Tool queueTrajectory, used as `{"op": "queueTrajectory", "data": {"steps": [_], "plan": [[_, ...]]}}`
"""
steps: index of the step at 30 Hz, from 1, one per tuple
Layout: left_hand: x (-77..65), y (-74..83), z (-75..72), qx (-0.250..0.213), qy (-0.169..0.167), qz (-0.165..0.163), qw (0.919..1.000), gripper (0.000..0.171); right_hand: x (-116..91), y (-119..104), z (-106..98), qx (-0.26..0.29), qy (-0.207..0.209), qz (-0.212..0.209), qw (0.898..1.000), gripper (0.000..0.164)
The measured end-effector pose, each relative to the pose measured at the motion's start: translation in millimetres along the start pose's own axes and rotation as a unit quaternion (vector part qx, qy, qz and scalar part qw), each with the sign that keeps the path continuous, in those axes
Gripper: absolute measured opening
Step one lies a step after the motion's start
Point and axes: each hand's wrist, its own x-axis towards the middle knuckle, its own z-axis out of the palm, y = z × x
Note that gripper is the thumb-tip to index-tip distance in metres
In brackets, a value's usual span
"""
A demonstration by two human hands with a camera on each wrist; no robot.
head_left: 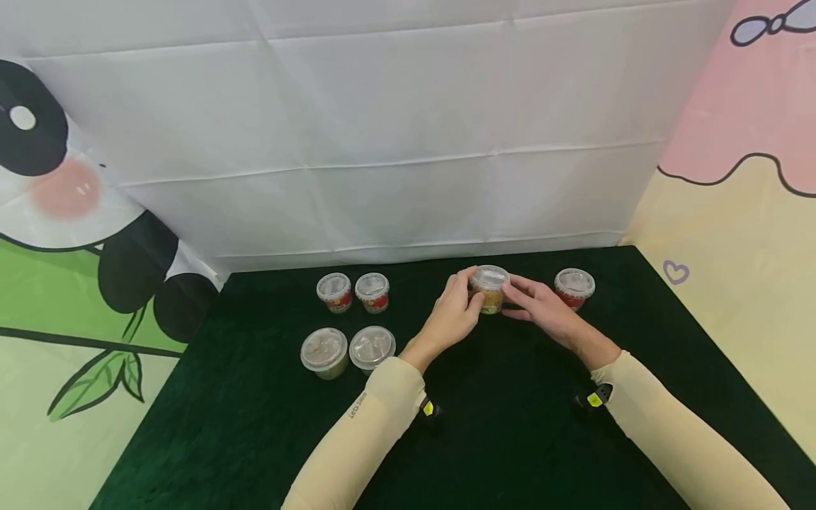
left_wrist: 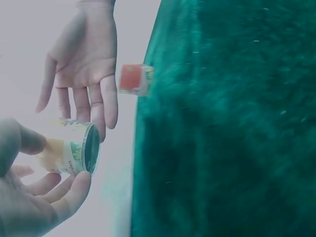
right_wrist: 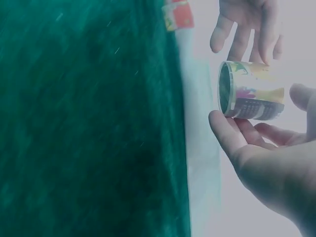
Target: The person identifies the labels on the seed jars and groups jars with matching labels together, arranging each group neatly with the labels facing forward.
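Note:
A small clear-lidded tub with a yellow label (head_left: pixel 489 289) is held up between both hands near the back of the table. My left hand (head_left: pixel 454 310) grips it from the left, thumb and fingers around its side; the left wrist view shows this grip on the tub (left_wrist: pixel 66 148). On the other side is my right hand (head_left: pixel 542 312), its fingers extended along the tub. In the right wrist view the right thumb (right_wrist: pixel 301 96) stands apart from the tub (right_wrist: pixel 252 91), while the fingertips reach its lower edge; whether they press on it I cannot tell.
A red-labelled tub (head_left: pixel 574 287) stands right of the right hand. Two more red-labelled tubs, one (head_left: pixel 334 292) beside the other (head_left: pixel 372 292), stand back left. Nearer are two wider lidded tubs (head_left: pixel 324 352), one (head_left: pixel 372 347) partly behind the left sleeve. Dark green cloth (head_left: pixel 497 439) covers the table; white fabric (head_left: pixel 395 127) hangs behind.

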Motion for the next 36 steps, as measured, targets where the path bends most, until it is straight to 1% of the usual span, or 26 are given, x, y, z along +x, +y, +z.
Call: {"op": "queueTrajectory", "data": {"steps": [4,7,13,16,19,22,24,27,30,36], "plan": [[-3.9,5.6,-18.9,-0.016,0.004,0.023,0.9996,0.048,-2,-13,7,0.015,-0.003,-0.019,1.000,0.069],[-8.6,7.2,-31.2,-0.030,0.002,0.031,0.9991,0.048,-5,-21,13,0.020,-0.008,-0.027,0.999,0.069],[-22.0,6.6,-50.9,-0.068,-0.015,0.024,0.9973,0.050,-11,-31,26,0.024,-0.016,-0.039,0.999,0.067],[-29.0,7.0,-61.2,-0.094,-0.017,0.025,0.9951,0.049,-13,-37,33,0.027,-0.030,-0.044,0.998,0.068],[-35.6,7.1,-70.7,-0.125,-0.020,0.026,0.9916,0.049,-16,-43,40,0.059,-0.049,-0.032,0.997,0.069],[-42.2,7.0,-79.5,-0.153,-0.024,0.024,0.9876,0.047,-19,-51,47,0.102,-0.070,-0.019,0.992,0.070],[-47.0,7.2,-85.2,-0.172,-0.023,0.021,0.9847,0.046,-21,-55,52,0.117,-0.084,-0.018,0.989,0.070],[-54.1,7.0,-92.2,-0.192,-0.023,0.017,0.9810,0.044,-22,-59,58,0.123,-0.099,-0.024,0.987,0.070],[-59.5,6.8,-96.3,-0.201,-0.030,0.012,0.9791,0.044,-22,-60,61,0.124,-0.105,-0.024,0.986,0.070],[-65.8,2.3,-98.3,-0.199,-0.037,-0.001,0.9793,0.044,-20,-58,65,0.123,-0.112,-0.016,0.986,0.068]]}}
